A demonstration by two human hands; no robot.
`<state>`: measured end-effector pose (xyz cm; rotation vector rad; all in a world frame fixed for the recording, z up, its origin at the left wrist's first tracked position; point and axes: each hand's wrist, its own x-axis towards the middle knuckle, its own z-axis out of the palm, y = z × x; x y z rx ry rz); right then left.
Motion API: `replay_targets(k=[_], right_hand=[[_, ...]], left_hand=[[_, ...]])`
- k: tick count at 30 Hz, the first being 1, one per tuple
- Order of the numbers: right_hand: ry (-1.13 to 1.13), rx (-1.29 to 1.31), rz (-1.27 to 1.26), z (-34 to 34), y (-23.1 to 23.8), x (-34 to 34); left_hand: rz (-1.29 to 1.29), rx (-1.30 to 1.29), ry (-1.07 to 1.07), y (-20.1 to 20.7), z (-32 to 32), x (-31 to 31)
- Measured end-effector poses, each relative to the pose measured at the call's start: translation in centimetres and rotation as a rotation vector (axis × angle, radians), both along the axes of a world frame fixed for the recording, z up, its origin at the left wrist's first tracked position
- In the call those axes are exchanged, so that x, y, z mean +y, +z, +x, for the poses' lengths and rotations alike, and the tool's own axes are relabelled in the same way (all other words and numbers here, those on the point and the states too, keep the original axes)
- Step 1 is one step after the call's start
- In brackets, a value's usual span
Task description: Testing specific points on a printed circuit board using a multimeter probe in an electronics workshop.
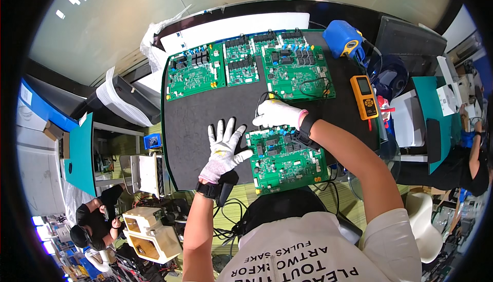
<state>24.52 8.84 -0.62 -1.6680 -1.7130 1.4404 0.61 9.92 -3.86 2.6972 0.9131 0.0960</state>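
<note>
My left hand [222,151], in a white glove, rests on the dark mat [190,118] with its fingers spread. Its thumb reaches toward the left edge of the near green circuit board [287,169], which lies at the mat's front edge. Above that board's far edge is my right hand [277,114], also gloved, its fingers curled together. A thin black cable [259,99] loops up from these fingers toward the far right circuit board [298,76]; the fingertips are partly hidden. Black straps with small devices circle both wrists.
More green boards [195,79] line the mat's far side. An orange handheld meter [364,97] lies at the right, below a blue and yellow tool [343,39]. A white foam strip [236,28] stands behind. Other people [97,218] work at both sides.
</note>
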Motion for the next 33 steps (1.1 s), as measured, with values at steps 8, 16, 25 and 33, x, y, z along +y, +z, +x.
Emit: replay_targets(k=[8,16,25,33], right_hand=[[0.021,-0.018,-0.022,0.20,-0.31,0.36],[0.025,0.010,-0.001,0.20,-0.29,0.15],[0.016,0.017,-0.010,0.26,-0.48,0.22],[0.011,0.006,-0.009,0.17,-0.50,0.16]], left_hand=[[-0.003,-0.005,0.002,0.41,0.17,-0.10],[-0.020,0.007,0.010,0.29,0.11,-0.07],[0.002,0.011,-0.005,0.50,0.15,-0.07],[-0.007,0.028,0.003,0.42,0.14,-0.01]])
